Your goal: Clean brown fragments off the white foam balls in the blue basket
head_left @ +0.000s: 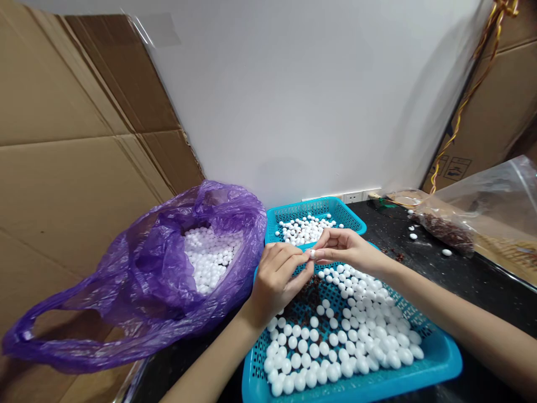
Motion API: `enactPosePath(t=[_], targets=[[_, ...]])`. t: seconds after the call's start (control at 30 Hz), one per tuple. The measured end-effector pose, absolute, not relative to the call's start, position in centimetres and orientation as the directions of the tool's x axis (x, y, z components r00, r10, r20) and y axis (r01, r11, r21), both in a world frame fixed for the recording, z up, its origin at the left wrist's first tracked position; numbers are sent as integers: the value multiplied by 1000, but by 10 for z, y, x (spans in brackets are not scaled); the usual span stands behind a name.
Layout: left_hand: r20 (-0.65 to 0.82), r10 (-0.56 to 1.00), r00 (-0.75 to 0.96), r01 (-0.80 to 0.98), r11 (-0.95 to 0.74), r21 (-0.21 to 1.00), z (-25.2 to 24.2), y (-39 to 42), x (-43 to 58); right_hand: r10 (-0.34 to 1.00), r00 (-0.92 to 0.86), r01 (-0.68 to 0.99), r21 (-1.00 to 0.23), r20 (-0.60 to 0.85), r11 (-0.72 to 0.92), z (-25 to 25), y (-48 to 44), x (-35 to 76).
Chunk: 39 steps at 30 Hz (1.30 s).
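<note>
- Between the right hand (pixel 348 252) and left hand (pixel 274 282), fingertips together, a foam ball (pixel 312 254) is pinched above the basket (pixel 444 358), where both can work on it.
- Below the hands, loose balls (pixel 335 347) and brown crumbs (pixel 308 296) lie within easy reach.
- Left of the left hand, a purple bag (pixel 146 280) gapes open toward the hands, showing further balls (pixel 207 257).

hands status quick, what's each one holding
Left hand: closed, pinching a small white foam ball at its fingertips.
Right hand: closed, pinching the same ball from the other side.
</note>
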<state>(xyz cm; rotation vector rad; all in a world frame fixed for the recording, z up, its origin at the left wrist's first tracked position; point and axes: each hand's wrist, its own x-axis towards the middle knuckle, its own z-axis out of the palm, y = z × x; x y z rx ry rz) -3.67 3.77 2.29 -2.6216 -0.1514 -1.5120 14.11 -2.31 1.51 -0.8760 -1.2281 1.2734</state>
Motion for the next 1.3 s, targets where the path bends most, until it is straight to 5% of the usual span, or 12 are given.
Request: enactPosePath(t=[0.37, 1.0, 1.3], targets=[[876, 102, 472, 308, -950, -55, 20, 40, -37, 977, -141, -176, -975, 160, 134, 15, -24, 143], [829, 30, 558, 172, -982, -79, 23, 37, -39, 977, -148, -144, -981, 153, 131, 15, -24, 141], [866, 88, 492, 268, -962, -55, 23, 40, -38, 974, -116, -172, -970, 195, 174, 15, -24, 141]])
